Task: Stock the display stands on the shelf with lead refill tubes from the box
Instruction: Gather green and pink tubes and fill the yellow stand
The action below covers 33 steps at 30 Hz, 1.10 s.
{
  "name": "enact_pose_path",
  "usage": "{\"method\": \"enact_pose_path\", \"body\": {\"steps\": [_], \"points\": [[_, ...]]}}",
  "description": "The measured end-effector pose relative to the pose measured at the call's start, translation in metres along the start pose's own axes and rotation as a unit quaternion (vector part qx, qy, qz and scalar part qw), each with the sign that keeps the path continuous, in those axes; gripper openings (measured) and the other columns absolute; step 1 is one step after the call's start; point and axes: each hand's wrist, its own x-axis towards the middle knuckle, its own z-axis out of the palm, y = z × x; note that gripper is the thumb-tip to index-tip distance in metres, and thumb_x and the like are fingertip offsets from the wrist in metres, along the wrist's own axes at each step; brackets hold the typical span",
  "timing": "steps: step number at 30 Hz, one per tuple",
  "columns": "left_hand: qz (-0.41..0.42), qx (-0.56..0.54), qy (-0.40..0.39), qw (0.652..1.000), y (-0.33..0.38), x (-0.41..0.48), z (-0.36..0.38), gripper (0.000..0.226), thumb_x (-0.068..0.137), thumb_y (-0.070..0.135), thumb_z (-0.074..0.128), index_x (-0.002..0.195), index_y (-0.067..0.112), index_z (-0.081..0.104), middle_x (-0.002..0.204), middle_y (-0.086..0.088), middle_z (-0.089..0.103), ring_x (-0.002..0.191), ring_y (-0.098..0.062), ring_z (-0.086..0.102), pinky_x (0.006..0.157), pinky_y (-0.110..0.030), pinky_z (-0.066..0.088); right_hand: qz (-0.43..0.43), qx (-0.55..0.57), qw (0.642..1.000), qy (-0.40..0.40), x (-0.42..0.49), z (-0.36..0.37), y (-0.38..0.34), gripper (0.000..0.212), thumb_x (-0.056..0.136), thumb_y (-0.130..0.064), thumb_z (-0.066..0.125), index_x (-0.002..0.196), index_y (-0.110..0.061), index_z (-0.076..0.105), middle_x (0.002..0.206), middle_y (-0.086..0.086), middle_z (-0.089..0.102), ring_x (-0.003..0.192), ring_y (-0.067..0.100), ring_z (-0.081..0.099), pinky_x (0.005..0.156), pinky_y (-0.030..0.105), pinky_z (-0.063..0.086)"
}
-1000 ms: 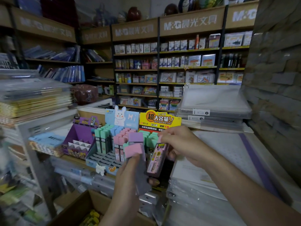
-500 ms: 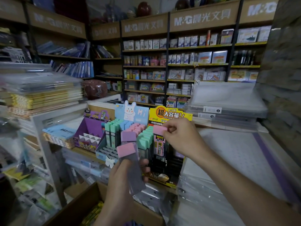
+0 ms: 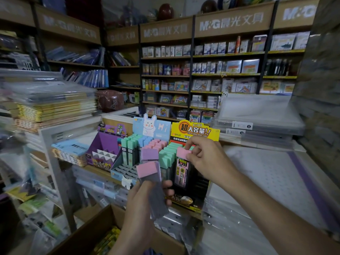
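Observation:
My left hand [image 3: 141, 208] grips two lead refill tubes [image 3: 154, 183], one with a pink cap and one with a purple cap, held upright in front of the stands. My right hand [image 3: 207, 159] pinches the pink cap of another tube [image 3: 181, 170] that stands upright in the black and yellow display stand [image 3: 195, 133], beside a row of green-capped tubes [image 3: 168, 155]. To its left, the blue rabbit stand [image 3: 127, 168] holds green, blue and pink-capped tubes, with open slots at its front. The cardboard box [image 3: 88, 234] sits below, partly hidden by my left forearm.
A purple display stand [image 3: 104, 150] sits left of the rabbit stand. Stacks of plastic-wrapped stationery [image 3: 47, 103] fill the left shelf, and clear folders [image 3: 257, 116] pile up at the right. A wrapped white stack [image 3: 261, 181] lies under my right arm. Shelves of goods [image 3: 202, 70] line the back wall.
My right hand has brought the pink-capped tube from a tilt in front of the stand to upright inside the black and yellow stand. My left hand has stayed put with its tubes.

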Motion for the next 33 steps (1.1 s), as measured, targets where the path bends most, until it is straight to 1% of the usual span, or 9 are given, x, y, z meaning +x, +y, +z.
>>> {"method": "enact_pose_path", "body": {"steps": [3,6,11,16,20,23,26,29,33], "points": [[0.002,-0.041,-0.012,0.999,0.004,-0.004,0.005,0.023,0.102,0.008,0.044,0.111,0.001,0.063,0.085,-0.021,0.073,0.063,-0.025,0.068,0.056,-0.036,0.052,-0.005,0.004,1.0,0.014,0.0,0.001,0.001,0.02,0.083,-0.012,0.074,0.086,-0.03,0.065,0.062,-0.006,0.062,0.057,0.005,0.059,0.057,0.027,0.05],[0.006,-0.067,-0.013,0.998,0.008,-0.005,0.009,0.023,0.103,0.006,0.041,0.114,0.005,0.061,0.082,-0.021,0.072,0.059,-0.024,0.065,0.058,-0.036,0.046,-0.012,-0.006,1.0,0.028,0.0,0.001,0.002,0.021,0.083,-0.011,0.076,0.086,-0.028,0.065,0.064,-0.009,0.06,0.059,0.005,0.057,0.064,0.031,0.055],[0.006,-0.061,-0.024,0.998,0.005,-0.005,0.011,0.026,0.103,0.007,0.039,0.12,0.0,0.058,0.082,-0.021,0.071,0.057,-0.024,0.063,0.056,-0.036,0.045,-0.021,-0.004,0.999,0.032,-0.001,0.001,0.003,0.022,0.081,-0.01,0.077,0.087,-0.029,0.066,0.065,-0.011,0.058,0.062,0.004,0.056,0.067,0.033,0.056],[0.016,-0.062,-0.026,0.998,0.004,-0.006,0.013,0.023,0.103,0.006,0.041,0.117,0.001,0.059,0.085,-0.024,0.071,0.057,-0.024,0.064,0.055,-0.035,0.046,-0.026,0.001,0.999,0.019,-0.003,0.001,0.0,0.024,0.083,-0.012,0.077,0.085,-0.033,0.065,0.067,-0.01,0.058,0.063,0.003,0.056,0.064,0.029,0.053],[0.016,-0.077,-0.025,0.997,0.005,-0.006,0.014,0.022,0.103,0.002,0.041,0.113,0.004,0.06,0.079,-0.024,0.07,0.053,-0.025,0.063,0.046,-0.031,0.047,-0.019,-0.001,1.0,0.001,-0.003,0.001,-0.002,0.02,0.083,-0.014,0.076,0.086,-0.031,0.066,0.067,-0.008,0.06,0.064,0.007,0.058,0.064,0.03,0.054],[0.018,-0.083,-0.029,0.996,0.005,-0.006,0.014,0.023,0.102,0.002,0.04,0.114,0.004,0.06,0.079,-0.024,0.07,0.052,-0.024,0.064,0.043,-0.031,0.048,-0.016,-0.018,1.0,-0.005,-0.008,0.001,-0.002,0.018,0.084,-0.012,0.076,0.085,-0.028,0.068,0.067,-0.009,0.059,0.063,0.003,0.057,0.064,0.029,0.053],[0.023,-0.075,-0.029,0.996,0.002,-0.004,0.013,0.025,0.102,0.004,0.042,0.118,0.006,0.06,0.087,-0.027,0.072,0.058,-0.025,0.066,0.046,-0.032,0.049,-0.019,-0.041,0.999,-0.008,-0.011,0.002,-0.002,0.012,0.086,-0.017,0.075,0.09,-0.027,0.072,0.08,-0.009,0.059,0.07,0.005,0.057,0.07,0.029,0.052],[0.026,-0.072,-0.03,0.997,-0.001,-0.002,0.012,0.025,0.102,0.004,0.042,0.118,0.009,0.061,0.087,-0.026,0.072,0.06,-0.026,0.067,0.046,-0.033,0.051,-0.018,-0.103,0.994,-0.013,-0.011,0.001,-0.006,0.01,0.092,-0.027,0.068,0.101,-0.024,0.072,0.099,-0.006,0.047,0.085,0.014,0.057,0.077,0.036,0.052],[0.031,-0.069,-0.041,0.996,-0.003,-0.003,0.015,0.023,0.103,0.004,0.043,0.116,0.008,0.062,0.087,-0.027,0.073,0.061,-0.027,0.067,0.046,-0.033,0.052,-0.014,-0.108,0.994,-0.015,-0.012,-0.001,-0.011,0.013,0.096,-0.024,0.063,0.103,-0.023,0.074,0.099,-0.006,0.045,0.087,0.015,0.056,0.076,0.036,0.052]]}}
